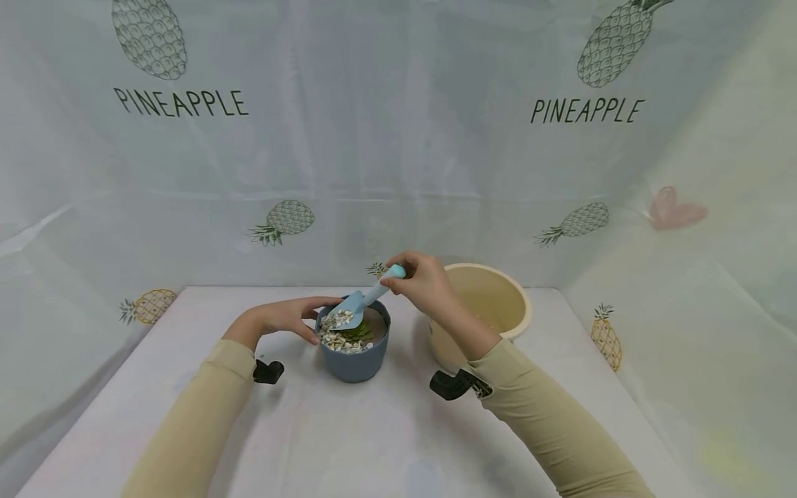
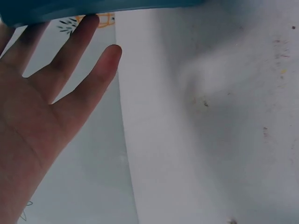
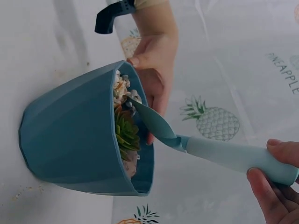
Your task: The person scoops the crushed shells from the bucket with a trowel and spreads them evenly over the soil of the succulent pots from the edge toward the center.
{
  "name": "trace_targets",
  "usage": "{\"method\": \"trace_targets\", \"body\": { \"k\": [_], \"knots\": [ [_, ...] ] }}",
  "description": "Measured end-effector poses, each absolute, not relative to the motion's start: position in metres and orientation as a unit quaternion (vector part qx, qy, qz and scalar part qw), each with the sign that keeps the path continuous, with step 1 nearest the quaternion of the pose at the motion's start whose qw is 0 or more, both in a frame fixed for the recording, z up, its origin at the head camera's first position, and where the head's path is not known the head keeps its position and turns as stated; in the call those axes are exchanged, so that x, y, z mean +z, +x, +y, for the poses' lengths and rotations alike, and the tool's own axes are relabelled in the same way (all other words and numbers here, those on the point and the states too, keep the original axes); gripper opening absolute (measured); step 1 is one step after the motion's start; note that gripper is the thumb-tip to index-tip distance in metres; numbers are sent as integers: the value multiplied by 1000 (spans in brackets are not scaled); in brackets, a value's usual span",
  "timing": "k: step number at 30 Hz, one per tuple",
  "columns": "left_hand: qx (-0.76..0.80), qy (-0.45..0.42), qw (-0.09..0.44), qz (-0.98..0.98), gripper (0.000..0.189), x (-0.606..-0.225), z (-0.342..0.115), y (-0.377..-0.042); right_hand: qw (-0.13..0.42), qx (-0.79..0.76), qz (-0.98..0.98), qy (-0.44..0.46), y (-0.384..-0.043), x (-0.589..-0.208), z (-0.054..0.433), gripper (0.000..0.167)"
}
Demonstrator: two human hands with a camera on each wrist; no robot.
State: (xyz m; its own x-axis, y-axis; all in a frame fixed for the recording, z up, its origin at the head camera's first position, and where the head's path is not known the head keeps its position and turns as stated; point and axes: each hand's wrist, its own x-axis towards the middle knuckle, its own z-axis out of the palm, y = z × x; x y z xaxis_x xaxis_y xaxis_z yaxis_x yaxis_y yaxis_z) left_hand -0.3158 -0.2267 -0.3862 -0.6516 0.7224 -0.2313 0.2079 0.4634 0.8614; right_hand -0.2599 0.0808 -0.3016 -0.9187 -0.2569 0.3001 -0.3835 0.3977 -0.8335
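- Steadies blue pot [image 1: 356, 364] on table [image 1: 349, 443] with extended fingers of left hand [image 1: 283, 317].
- Pinches shovel [image 3: 212, 150] with right hand [image 1: 426, 283].
- Apparently adds pebbles [image 1: 341, 343] beside succulent [image 3: 125, 130]; likely calls for gentle tilting next.

Room lies before the pot [image 1: 353, 365] — bucket [image 1: 443, 346] stands at right.

Slate blue on the pot [image 1: 353, 366] toward the far edge of the worktop [image 1: 336, 443], pale blue on the scoop [image 3: 212, 150], green on the succulent [image 3: 126, 133]. Cream on the bucket [image 1: 443, 349] near the far right corner. Pineapple print on the curtain [image 1: 349, 138].
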Motion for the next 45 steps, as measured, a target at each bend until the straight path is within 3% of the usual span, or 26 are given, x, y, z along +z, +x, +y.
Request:
{"method": "trace_targets", "body": {
  "k": [9, 26, 45],
  "knots": [
    [414, 299, 310, 802, 100, -384, -226, -316, 63, 506, -836, 202, -254, -298, 77, 28],
    [399, 238, 268, 844, 98, -386, -220, -296, 103, 479, -847, 207, -255, -299, 78, 26],
    [415, 212, 258, 846, 96, -388, -219, -280, 120, 425, -865, 239, -244, -290, 73, 23]
  ]
}}
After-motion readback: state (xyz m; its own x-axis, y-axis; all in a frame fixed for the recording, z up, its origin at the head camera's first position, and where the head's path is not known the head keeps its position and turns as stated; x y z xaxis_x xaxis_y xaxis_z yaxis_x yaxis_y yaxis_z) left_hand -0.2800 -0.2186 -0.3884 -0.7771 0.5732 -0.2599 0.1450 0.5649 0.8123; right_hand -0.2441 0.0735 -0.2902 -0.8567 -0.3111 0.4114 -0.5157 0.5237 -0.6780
